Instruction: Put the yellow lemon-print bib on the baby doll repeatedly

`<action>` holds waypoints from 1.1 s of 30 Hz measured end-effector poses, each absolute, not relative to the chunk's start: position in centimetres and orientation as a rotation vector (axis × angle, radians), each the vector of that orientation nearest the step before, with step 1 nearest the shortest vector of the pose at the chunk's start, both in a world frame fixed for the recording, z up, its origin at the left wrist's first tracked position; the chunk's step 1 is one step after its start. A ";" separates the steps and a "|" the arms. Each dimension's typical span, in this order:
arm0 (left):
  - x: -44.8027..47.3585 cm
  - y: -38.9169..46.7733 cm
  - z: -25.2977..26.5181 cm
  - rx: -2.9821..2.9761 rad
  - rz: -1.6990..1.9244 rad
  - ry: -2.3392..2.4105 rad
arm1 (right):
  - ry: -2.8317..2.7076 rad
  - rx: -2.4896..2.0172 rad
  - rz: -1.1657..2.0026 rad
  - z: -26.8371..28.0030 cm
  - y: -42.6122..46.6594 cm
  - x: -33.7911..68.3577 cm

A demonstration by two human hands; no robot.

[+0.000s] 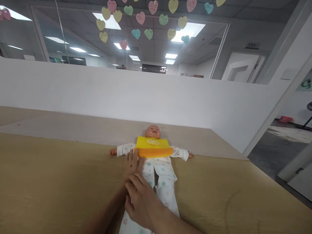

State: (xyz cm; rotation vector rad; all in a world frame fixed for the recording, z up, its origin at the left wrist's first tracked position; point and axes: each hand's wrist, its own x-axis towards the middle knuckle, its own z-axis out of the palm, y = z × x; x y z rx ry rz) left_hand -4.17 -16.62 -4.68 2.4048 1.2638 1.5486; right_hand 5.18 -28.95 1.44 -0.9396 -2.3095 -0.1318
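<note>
A broad tan worktop (48,182) with a fine woven grain fills the lower half of the view, and a paler beige strip of it runs along the foot of a low white partition wall (97,91). Above that wall, glass panes show an office ceiling with lit panels, and many pastel paper hearts (136,32) hang in front of the glass, too many and too overlapped to count surely. At the far right an open doorway gives onto a grey floor. One baby doll in white printed pyjamas (161,172) lies on its back near the middle of the worktop, head toward the wall and both arms spread wide. One yellow and orange silicone bib (153,148) with a lemon-slice print lies across its chest; the bib's scoop pocket shows nothing inside. Two hands reach in from the lower edge. The left hand (131,164) lies flat, its grip released, fingers stretched along the doll's side with the tips touching the bib's left edge. The right hand (138,201) rests just below it on the doll's pyjama trousers, fingers curled loosely on the cloth; whether it pinches the fabric I cannot tell.
</note>
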 end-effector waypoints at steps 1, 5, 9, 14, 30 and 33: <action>-4.3 -16.7 -4.6 2.369 1.590 1.305 | -2.298 -0.894 -0.035 1.3 -29.2 5.3; -5.5 -16.5 -4.2 2.216 1.696 1.511 | -2.180 -0.789 0.186 1.9 -29.5 7.9; -8.5 -15.0 -4.2 2.338 1.556 1.676 | -2.115 -0.992 -0.050 2.7 -27.5 15.1; -11.9 -12.5 -4.2 2.561 1.379 1.691 | -1.872 -1.601 -0.367 0.1 -22.5 26.5; -14.4 -9.1 -4.3 2.865 1.169 1.627 | -2.130 -1.635 -0.675 -3.5 -17.5 33.9; -14.3 -9.4 -4.3 2.850 1.235 1.575 | -2.110 -1.626 -0.694 -3.2 -17.9 33.5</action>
